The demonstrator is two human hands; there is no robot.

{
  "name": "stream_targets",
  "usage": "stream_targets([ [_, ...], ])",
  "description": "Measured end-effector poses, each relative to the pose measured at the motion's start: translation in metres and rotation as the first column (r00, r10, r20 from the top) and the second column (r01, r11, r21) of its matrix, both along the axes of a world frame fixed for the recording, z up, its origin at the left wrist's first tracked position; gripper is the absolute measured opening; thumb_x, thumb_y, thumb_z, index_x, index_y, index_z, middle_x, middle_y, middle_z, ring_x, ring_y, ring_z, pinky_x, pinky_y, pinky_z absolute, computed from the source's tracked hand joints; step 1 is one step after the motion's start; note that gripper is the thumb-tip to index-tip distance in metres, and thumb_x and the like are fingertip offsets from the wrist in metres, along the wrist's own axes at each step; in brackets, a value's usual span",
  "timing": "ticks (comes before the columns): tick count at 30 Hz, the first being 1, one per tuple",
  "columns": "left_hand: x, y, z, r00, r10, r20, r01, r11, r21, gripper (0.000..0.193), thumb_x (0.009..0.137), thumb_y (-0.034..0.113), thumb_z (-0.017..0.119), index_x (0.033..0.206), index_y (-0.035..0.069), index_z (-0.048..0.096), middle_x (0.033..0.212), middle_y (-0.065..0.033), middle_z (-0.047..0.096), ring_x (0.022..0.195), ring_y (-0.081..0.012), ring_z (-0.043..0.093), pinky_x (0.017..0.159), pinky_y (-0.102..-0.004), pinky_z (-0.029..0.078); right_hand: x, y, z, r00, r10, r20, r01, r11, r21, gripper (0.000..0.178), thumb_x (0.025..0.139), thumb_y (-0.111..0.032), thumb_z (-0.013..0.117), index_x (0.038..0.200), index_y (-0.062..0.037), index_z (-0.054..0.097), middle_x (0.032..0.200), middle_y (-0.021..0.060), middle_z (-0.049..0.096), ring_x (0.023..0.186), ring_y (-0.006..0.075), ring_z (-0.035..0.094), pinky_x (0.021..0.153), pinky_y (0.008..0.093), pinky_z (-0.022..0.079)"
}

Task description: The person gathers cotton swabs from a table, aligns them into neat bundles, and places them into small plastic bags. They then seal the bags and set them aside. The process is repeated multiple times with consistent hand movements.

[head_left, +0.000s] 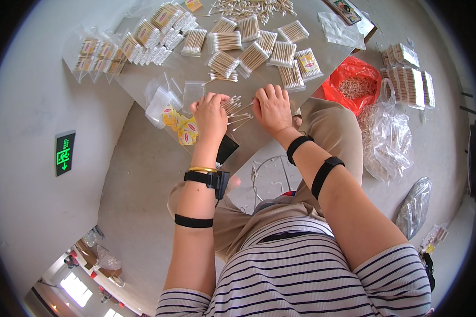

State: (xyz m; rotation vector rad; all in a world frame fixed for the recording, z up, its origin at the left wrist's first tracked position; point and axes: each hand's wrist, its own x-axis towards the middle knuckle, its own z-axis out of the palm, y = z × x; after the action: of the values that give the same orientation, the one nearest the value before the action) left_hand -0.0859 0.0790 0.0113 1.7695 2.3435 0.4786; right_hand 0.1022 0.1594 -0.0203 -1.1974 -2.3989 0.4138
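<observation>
My left hand [210, 116] is closed around a small bunch of cotton swabs [230, 104] near the table's front edge. Close beside it on the right, my right hand [273, 109] has its fingers curled, and one swab runs to its fingertips. A few loose swabs [242, 122] lie fanned out between the hands. Left of my left hand are clear plastic bags [162, 104] and yellow printed cards [187, 129]. Beyond the hands stand several clear packs of cotton swabs [252, 57], one with a yellow card [308, 61] in it.
A heap of loose swabs [254, 7] covers the table's far side. Stacked packs [161, 31] sit at the far left. On the right are a red bag of swabs [354, 82], a clear bag [383, 140] and bundled packs [407, 87]. A framed item [345, 10] lies at the far corner.
</observation>
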Motion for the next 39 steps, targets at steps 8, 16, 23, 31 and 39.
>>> stream_targets([
  [8, 0.033, -0.034, 0.014, 0.998, -0.048, 0.047, 0.045, 0.998, 0.053, 0.091, 0.077, 0.022, 0.089, 0.155, 0.014, 0.043, 0.146, -0.0078, 0.056, 0.138, -0.0299, 0.049, 0.118, -0.0515, 0.030, 0.001, 0.001, -0.003, 1.000, -0.010, -0.002, 0.010, 1.000, 0.020, 0.013, 0.093, -0.022, 0.065, 0.096, -0.0111, 0.059, 0.098, 0.0093, 0.055, 0.097, 0.0305, 0.054, 0.085, 0.0444, 0.043],
  [16, 0.017, -0.022, 0.000, 0.998, 0.017, 0.064, -0.020, 0.998, 0.056, 0.095, 0.073, 0.027, 0.093, 0.153, 0.014, 0.043, 0.143, -0.0076, 0.057, 0.137, -0.0310, 0.050, 0.116, -0.0511, 0.031, 0.000, 0.001, -0.003, 1.000, -0.010, 0.004, 0.010, 1.000, 0.010, 0.011, 0.095, -0.021, 0.064, 0.098, -0.0114, 0.059, 0.098, 0.0092, 0.055, 0.098, 0.0303, 0.054, 0.087, 0.0445, 0.042],
  [23, 0.027, -0.019, -0.001, 0.995, -0.004, 0.096, -0.002, 0.998, 0.059, 0.068, 0.073, 0.024, 0.091, 0.131, 0.014, 0.057, 0.131, -0.0052, 0.061, 0.128, -0.0305, 0.054, 0.112, -0.0511, 0.034, 0.002, 0.000, -0.003, 1.000, -0.003, -0.026, 0.003, 1.000, -0.010, 0.011, 0.096, -0.021, 0.063, 0.100, -0.0114, 0.059, 0.098, 0.0093, 0.055, 0.098, 0.0301, 0.054, 0.087, 0.0444, 0.041],
  [31, 0.051, -0.042, -0.020, 0.982, -0.089, -0.168, 0.084, 0.996, -0.039, 0.094, 0.102, 0.060, 0.054, 0.168, 0.001, 0.022, 0.176, -0.0189, 0.017, 0.164, -0.0357, 0.013, 0.131, -0.0601, 0.004, 0.002, 0.000, -0.001, 0.998, 0.007, -0.067, -0.008, 1.000, -0.007, 0.010, 0.096, -0.020, 0.063, 0.099, -0.0112, 0.060, 0.096, 0.0092, 0.055, 0.097, 0.0305, 0.055, 0.086, 0.0447, 0.041],
  [39, 0.061, -0.041, -0.029, 0.971, -0.077, -0.227, 0.048, 0.991, -0.128, 0.095, 0.103, 0.062, 0.048, 0.167, -0.004, 0.021, 0.176, -0.0186, 0.019, 0.164, -0.0318, 0.013, 0.131, -0.0601, 0.002, 0.003, 0.000, -0.006, 0.999, 0.001, -0.036, -0.002, 1.000, -0.017, 0.010, 0.097, -0.021, 0.060, 0.102, -0.0126, 0.060, 0.100, 0.0078, 0.057, 0.100, 0.0293, 0.056, 0.088, 0.0444, 0.042],
])
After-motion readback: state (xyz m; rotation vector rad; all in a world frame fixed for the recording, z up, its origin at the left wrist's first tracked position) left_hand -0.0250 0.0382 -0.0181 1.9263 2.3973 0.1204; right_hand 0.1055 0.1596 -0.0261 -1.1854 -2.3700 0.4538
